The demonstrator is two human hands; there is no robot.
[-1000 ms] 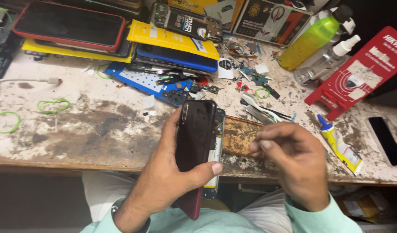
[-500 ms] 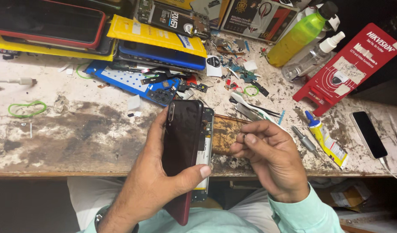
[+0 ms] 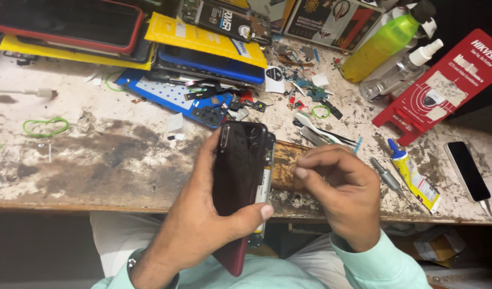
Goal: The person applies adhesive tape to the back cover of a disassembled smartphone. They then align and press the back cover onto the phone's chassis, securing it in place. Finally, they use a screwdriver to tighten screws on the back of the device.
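My left hand (image 3: 200,227) grips a dark red smartphone (image 3: 236,176) upright over the front edge of the worn workbench (image 3: 96,160), thumb across its glossy back cover. The cover stands slightly off the phone body, whose inner edge (image 3: 264,179) shows on the right side. My right hand (image 3: 339,192) hovers just right of the phone with fingertips pinched together; whether something tiny sits between them is too small to tell. Beneath it lies a small brown wooden block (image 3: 285,166).
A yellow glue tube (image 3: 414,176), metal tweezers (image 3: 323,136) and a black phone (image 3: 467,170) lie at right. Further back: a green bottle (image 3: 387,40), a clear spray bottle (image 3: 401,72), a red box (image 3: 444,85), stacked phones and yellow packaging (image 3: 203,40), small parts, green rubber bands (image 3: 45,127).
The view has shifted slightly. My right hand has drawn a little away from the phone's edge, fingers still pinched. My left hand keeps its grip on the phone.
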